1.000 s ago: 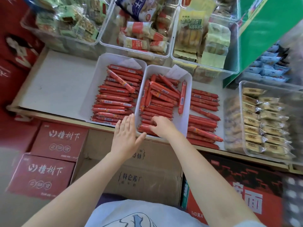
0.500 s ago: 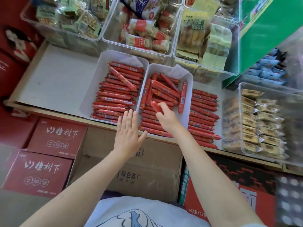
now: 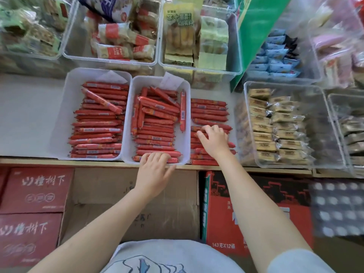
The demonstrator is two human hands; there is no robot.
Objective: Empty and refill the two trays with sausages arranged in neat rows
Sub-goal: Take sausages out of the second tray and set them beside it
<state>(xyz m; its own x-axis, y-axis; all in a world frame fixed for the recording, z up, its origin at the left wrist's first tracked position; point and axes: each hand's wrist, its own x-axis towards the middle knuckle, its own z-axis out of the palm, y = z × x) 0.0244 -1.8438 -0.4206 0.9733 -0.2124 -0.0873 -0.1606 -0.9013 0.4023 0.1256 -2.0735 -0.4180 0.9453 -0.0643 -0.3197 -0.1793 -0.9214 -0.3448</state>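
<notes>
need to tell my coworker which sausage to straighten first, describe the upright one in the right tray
Find the two white trays on the shelf; take the right tray. Along its right wall lies one sausage pointing front to back, alone on bare tray floor, while its neighbours lie crosswise or slanted.

1. Both bare forearms reach forward and up from the bottom of the view, the left from the lower left, the right from the lower right.
2. The left hand (image 3: 155,170) lies palm down at the near edge of the shelf, knuckles up, fingers curled forward and downward, thumb spread to the right.
3. The right hand (image 3: 213,140) is extended farther and to the right, palm down, fingers bent and spread with tips pointing left.
4. The hands are apart, not touching each other.
5. A pale short sleeve shows at the right upper arm.
</notes>
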